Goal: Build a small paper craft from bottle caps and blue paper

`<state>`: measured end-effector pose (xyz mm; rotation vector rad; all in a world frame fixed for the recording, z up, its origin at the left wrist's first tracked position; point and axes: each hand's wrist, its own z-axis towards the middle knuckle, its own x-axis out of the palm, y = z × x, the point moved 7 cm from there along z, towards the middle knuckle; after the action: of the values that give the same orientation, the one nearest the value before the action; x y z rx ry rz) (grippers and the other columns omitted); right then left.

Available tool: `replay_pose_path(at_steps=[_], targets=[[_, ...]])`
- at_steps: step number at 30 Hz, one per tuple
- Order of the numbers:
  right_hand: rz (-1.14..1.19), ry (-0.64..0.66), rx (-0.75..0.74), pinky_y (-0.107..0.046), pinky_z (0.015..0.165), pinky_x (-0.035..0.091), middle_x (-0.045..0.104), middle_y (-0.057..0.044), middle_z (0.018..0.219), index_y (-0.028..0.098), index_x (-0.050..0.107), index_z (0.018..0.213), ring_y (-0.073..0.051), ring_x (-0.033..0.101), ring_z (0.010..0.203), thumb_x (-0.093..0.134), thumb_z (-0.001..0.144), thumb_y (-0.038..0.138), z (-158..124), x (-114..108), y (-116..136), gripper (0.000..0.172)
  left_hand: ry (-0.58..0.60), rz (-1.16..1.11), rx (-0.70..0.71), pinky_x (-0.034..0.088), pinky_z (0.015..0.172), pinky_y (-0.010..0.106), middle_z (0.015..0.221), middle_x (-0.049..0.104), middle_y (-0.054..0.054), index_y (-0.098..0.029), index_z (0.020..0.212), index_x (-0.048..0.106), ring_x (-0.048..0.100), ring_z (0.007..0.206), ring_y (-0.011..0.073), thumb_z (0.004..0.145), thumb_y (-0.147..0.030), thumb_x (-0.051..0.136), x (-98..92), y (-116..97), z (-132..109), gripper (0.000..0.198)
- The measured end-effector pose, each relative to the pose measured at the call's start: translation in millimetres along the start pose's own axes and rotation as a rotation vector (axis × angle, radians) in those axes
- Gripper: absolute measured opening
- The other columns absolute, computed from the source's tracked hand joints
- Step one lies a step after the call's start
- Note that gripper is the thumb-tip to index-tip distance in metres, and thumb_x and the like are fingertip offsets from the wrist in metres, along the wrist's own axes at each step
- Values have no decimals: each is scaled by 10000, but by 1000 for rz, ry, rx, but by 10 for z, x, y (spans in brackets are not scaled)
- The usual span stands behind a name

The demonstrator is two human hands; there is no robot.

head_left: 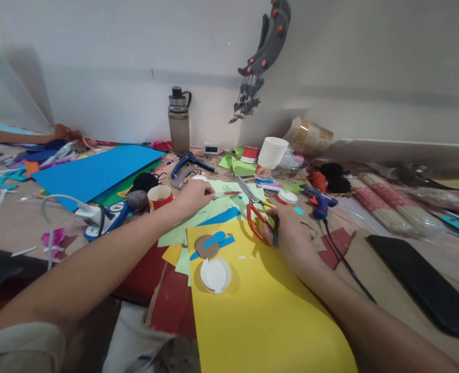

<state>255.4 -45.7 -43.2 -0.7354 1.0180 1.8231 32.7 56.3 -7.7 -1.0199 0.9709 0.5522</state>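
Tabletop (pixel 8 228) crowded with craft scraps, wall behind.

- Yellow paper sheet (pixel 260 311): near centre, largest item, running off the near edge.
- Blue paper sheet (pixel 93 171): far left, lying flat over green sheets.
- Black flat slab (pixel 427 280): right side, well apart from the hands.
- Water bottle (pixel 178 124): upright against the far wall.
- Stack of white paper cups (pixel 272 150): far centre, right of the bottle.
- Blue glue gun (pixel 318 202): just right of the right hand, cord trailing toward the near side.
- Left hand (pixel 196 196): over pale green paper, fingers pinched on a thin stick (pixel 227 194) that points right. Pen or brush, cannot tell.
- Right hand (pixel 287 235): at the far edge of the yellow sheet, closed around the red handles of the scissors (pixel 255 210), blades pointing far-left toward the stick's tip.
- White lid (pixel 215 274): on the yellow sheet, near of a brown disc (pixel 206 247) with blue cutouts on it.
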Motion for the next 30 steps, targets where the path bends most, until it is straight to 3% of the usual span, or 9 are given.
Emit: replay_pose_path(at_steps=[5,8,11,13,15,19,23,30], targets=[[37,-32,83,-439,800,505,640,-161,972,143,587,1044,-295,610,914,481,824,350,59,-23,-38,321,-40,-27,-56,470,749,284,886,750,87,-143,880,769,658,806,195,809,-236,617,38,105,319,192],[46,-23,111,-425,781,504,647,-149,957,153,585,1044,-292,615,904,492,815,339,72,-33,-38,309,-110,-25,-77,466,840,290,1065,728,99,-157,1129,707,649,924,204,814,-278,654,33,114,417,342],[69,-19,114,-415,764,503,652,-144,962,168,581,1034,-287,622,888,498,812,327,71,-72,5,286,-176,4,29,456,874,303,1172,669,121,-148,1161,671,621,967,202,870,-381,586,-51,3,255,382],[73,-17,95,-425,778,498,649,-149,970,173,578,1025,-293,618,901,493,812,316,66,-93,53,270,-71,27,73,463,818,308,1076,686,107,-143,1107,670,619,913,203,856,-407,592,-36,-61,37,373],[76,-6,84,-433,778,492,650,-144,930,171,581,1010,-298,612,891,495,801,301,53,-87,86,260,60,79,23,457,741,318,949,690,91,-142,1026,666,612,849,215,829,-465,603,0,-57,-206,384],[137,39,109,-395,690,488,653,-91,805,187,584,1029,-272,612,790,504,796,296,13,-6,88,270,214,66,-48,409,634,297,902,662,66,-170,979,636,595,780,204,787,-533,618,60,-42,-527,411],[81,57,97,-422,737,503,667,-114,883,190,576,1062,-288,625,834,496,811,287,-9,60,90,281,231,42,8,385,639,284,903,635,47,-186,990,622,580,824,203,752,-482,675,114,-42,-531,383],[-57,93,75,-452,828,491,660,-180,999,124,583,1103,-324,616,961,468,837,281,74,85,112,330,148,44,61,404,687,288,871,648,53,-171,910,659,579,838,200,770,-348,686,111,68,-250,228]])
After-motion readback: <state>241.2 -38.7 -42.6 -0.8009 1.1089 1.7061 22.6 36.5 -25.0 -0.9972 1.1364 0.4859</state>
